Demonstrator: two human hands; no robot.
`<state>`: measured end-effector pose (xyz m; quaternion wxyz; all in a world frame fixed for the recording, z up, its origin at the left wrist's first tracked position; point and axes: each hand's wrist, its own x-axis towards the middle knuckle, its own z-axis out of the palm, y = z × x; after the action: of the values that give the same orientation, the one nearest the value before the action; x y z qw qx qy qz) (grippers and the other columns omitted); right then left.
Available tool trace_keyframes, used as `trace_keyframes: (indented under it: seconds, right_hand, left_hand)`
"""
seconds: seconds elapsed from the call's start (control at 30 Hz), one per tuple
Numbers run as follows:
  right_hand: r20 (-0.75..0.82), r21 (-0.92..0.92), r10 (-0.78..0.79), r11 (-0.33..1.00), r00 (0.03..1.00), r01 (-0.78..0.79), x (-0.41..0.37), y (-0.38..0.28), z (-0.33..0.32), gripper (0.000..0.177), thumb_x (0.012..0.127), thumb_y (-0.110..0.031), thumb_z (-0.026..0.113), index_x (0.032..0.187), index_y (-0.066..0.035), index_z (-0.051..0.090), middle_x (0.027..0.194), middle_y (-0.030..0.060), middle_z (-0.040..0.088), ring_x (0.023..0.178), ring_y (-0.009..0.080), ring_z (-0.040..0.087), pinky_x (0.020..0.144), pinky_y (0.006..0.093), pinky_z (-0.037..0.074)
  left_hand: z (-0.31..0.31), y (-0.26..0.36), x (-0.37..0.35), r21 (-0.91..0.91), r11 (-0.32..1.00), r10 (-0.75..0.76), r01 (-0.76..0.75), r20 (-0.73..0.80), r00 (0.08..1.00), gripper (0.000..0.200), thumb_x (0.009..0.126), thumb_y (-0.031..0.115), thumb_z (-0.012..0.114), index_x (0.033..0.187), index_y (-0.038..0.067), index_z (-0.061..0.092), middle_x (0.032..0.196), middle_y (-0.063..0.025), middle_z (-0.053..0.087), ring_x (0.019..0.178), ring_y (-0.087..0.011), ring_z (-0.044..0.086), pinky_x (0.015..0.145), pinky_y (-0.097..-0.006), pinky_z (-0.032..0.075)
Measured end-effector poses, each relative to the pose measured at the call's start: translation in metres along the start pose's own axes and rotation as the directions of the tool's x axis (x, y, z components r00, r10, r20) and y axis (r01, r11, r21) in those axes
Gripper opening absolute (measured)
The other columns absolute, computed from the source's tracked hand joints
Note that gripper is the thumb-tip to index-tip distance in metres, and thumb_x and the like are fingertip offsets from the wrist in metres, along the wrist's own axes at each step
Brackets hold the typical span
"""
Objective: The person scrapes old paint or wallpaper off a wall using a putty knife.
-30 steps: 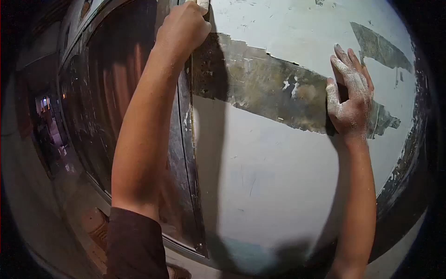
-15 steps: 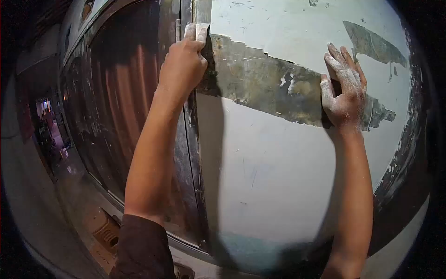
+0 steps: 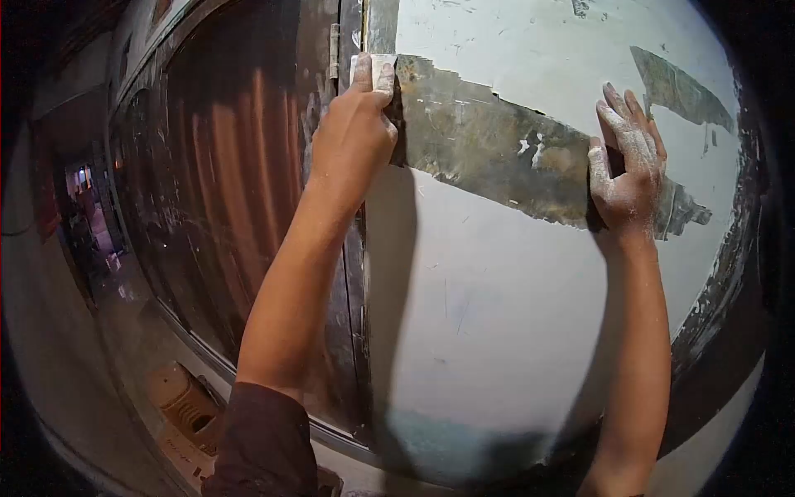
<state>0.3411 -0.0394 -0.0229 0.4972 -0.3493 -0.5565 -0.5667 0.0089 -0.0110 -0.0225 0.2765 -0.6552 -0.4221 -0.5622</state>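
Note:
My left hand (image 3: pixel 352 124) is closed on a scraper (image 3: pixel 378 65) with a flat, pale blade, two fingers pressed along it. The blade lies against the panel's left edge, beside the dark door frame. A grey, bare strip (image 3: pixel 489 141) slants across the white-coated panel (image 3: pixel 497 290), its torn-looking upper and lower edges standing out against the white. At the strip's right end, my right hand (image 3: pixel 631 170) rests against the panel with fingers apart, holding nothing. White dust covers its fingers and back. The scraper's handle is hidden by my left hand.
Left of the panel is a dark wooden door (image 3: pixel 224 182) with a metal hinge (image 3: pixel 334 51) on its frame. A brown plastic stool (image 3: pixel 182 398) is low on the left. Another bare grey patch (image 3: pixel 679 87) shows at upper right.
My left hand and the scraper have slid slightly down along the panel's edge. The whole view has shifted a little; my right hand keeps its place on the panel.

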Motion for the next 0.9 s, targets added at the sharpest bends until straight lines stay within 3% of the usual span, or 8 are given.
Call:
trace_keyframes:
  seconds: [0.07, 0.1, 0.2, 0.4, 0.47, 0.73, 0.8, 0.9]
  right_hand:
    - [-0.007, 0.028, -0.013, 1.000, 1.000, 0.013, 0.000, 0.002, 0.000, 0.044, 0.087, -0.012, 0.066, 0.130, -0.018, 0.069, 0.149, -0.0034, 0.060, 0.146, 0.0186, 0.047, 0.125, 0.0461, 0.026]
    - [-0.010, 0.062, -0.023, 0.998, 1.000, 0.024, 0.001, 0.004, 0.000, 0.044, 0.086, -0.012, 0.066, 0.130, -0.018, 0.069, 0.149, -0.0036, 0.060, 0.146, 0.0190, 0.047, 0.125, 0.0462, 0.026]
    - [-0.013, 0.057, -0.021, 0.998, 1.000, 0.021, 0.000, 0.003, -0.001, 0.044, 0.086, -0.012, 0.067, 0.129, -0.018, 0.070, 0.148, -0.0036, 0.061, 0.146, 0.0192, 0.048, 0.125, 0.0460, 0.026]
    - [-0.008, 0.050, -0.014, 0.999, 1.000, 0.014, 0.000, 0.003, 0.000, 0.044, 0.086, -0.011, 0.067, 0.129, -0.019, 0.070, 0.148, -0.0044, 0.061, 0.146, 0.0185, 0.047, 0.126, 0.0462, 0.026]
    - [-0.013, 0.046, -0.009, 0.999, 1.000, 0.010, -0.001, 0.002, 0.000, 0.044, 0.086, -0.010, 0.067, 0.130, -0.019, 0.070, 0.148, -0.0039, 0.061, 0.146, 0.0187, 0.047, 0.126, 0.0472, 0.026]
    - [-0.017, 0.071, -0.024, 0.997, 1.000, 0.025, 0.000, 0.004, 0.001, 0.044, 0.087, -0.010, 0.066, 0.130, -0.018, 0.069, 0.148, -0.0019, 0.061, 0.146, 0.0191, 0.047, 0.125, 0.0479, 0.025]
    - [-0.011, 0.054, -0.017, 0.998, 1.000, 0.017, -0.001, 0.004, 0.002, 0.045, 0.086, -0.009, 0.065, 0.130, -0.018, 0.069, 0.148, -0.0021, 0.061, 0.146, 0.0194, 0.047, 0.125, 0.0480, 0.025]
    - [-0.013, 0.066, -0.014, 0.998, 1.000, 0.015, 0.000, 0.003, 0.001, 0.045, 0.086, -0.010, 0.065, 0.130, -0.018, 0.069, 0.149, -0.0032, 0.061, 0.146, 0.0192, 0.047, 0.125, 0.0482, 0.026]
  left_hand:
    - [0.000, 0.002, 0.003, 0.016, 0.997, -0.074, 0.073, 0.028, 0.997, 0.038, 0.080, 0.000, 0.061, 0.116, -0.004, 0.072, 0.124, -0.0266, 0.067, 0.109, -0.0463, 0.065, 0.098, -0.0480, 0.051]
    - [0.001, 0.000, 0.003, 0.009, 0.999, 0.037, -0.036, -0.062, 0.997, 0.028, 0.085, 0.002, 0.059, 0.106, -0.001, 0.075, 0.113, -0.0222, 0.069, 0.103, -0.0441, 0.067, 0.092, -0.0513, 0.054]
    - [-0.001, 0.001, 0.005, 0.072, 0.997, -0.029, 0.027, 0.019, 0.999, 0.029, 0.086, 0.003, 0.058, 0.109, 0.000, 0.075, 0.113, -0.0218, 0.069, 0.103, -0.0439, 0.067, 0.092, -0.0506, 0.055]
    - [0.000, -0.005, 0.016, 0.081, 0.996, 0.035, -0.033, -0.018, 0.999, 0.032, 0.083, 0.005, 0.065, 0.113, 0.000, 0.075, 0.113, -0.0230, 0.070, 0.106, -0.0428, 0.067, 0.094, -0.0497, 0.054]
    - [-0.001, -0.005, 0.019, 0.052, 0.999, 0.000, 0.001, -0.024, 1.000, 0.033, 0.084, 0.003, 0.060, 0.114, -0.002, 0.074, 0.116, -0.0298, 0.068, 0.109, -0.0481, 0.065, 0.099, -0.0491, 0.051]
    - [0.000, -0.007, 0.025, 0.085, 0.996, 0.027, -0.022, -0.058, 0.998, 0.034, 0.083, 0.005, 0.063, 0.115, 0.001, 0.075, 0.115, -0.0275, 0.070, 0.107, -0.0457, 0.067, 0.097, -0.0492, 0.053]
    - [0.001, -0.007, 0.025, 0.108, 0.994, -0.001, 0.005, -0.035, 0.999, 0.036, 0.084, 0.011, 0.066, 0.119, 0.009, 0.076, 0.120, -0.0186, 0.071, 0.109, -0.0414, 0.068, 0.098, -0.0490, 0.054]
    - [0.000, -0.006, 0.031, 0.109, 0.994, -0.029, 0.032, -0.028, 0.999, 0.036, 0.085, 0.012, 0.067, 0.119, 0.009, 0.076, 0.120, -0.0182, 0.072, 0.109, -0.0426, 0.068, 0.098, -0.0505, 0.055]
